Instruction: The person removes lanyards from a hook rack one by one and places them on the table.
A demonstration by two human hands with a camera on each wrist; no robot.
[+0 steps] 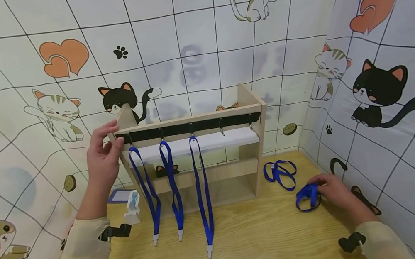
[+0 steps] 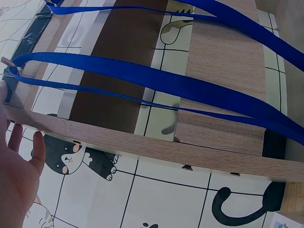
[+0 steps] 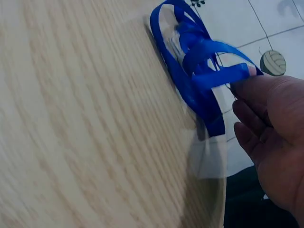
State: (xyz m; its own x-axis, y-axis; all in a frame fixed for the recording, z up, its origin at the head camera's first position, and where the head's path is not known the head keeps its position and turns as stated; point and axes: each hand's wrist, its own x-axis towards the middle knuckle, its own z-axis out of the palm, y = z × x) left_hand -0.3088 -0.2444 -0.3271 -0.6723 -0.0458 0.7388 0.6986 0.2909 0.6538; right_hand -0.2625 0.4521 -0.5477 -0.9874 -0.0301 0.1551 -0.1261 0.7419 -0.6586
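Overhead, the head view shows a wooden rack (image 1: 195,155) standing at the twelve o'clock side of the desk (image 1: 263,241), against a wall papered with cartoon cats. The left hand (image 1: 102,158) holds the rack's upper corner at about ten o'clock, its grip wrapped on the end of the top rail, thumb in front and fingers behind. Three blue lanyards (image 1: 173,187) hang from hooks on that rail, side by side, their clip ends dangling in front of the desk's surface; two further hooks (image 1: 222,131) toward two o'clock carry nothing. At four o'clock the right hand (image 1: 333,192) rests on the desk and pinches a bunched blue lanyard (image 1: 307,198), the grip closed on the strap. Another loose blue lanyard (image 1: 281,173) lies coiled on the desk just above it, near the rack's right post. A small white holder (image 1: 133,209) stands at eight o'clock beside the rack's foot. From the left wrist, the palm (image 2: 16,180) sits at seven o'clock against the wooden rail (image 2: 156,149), and blue straps (image 2: 190,88) run across the frame from nine to three o'clock. From the right wrist, the fingers (image 3: 259,114) at three o'clock pinch the strap's folded loops (image 3: 199,76), which lie on the desk edge toward one o'clock.
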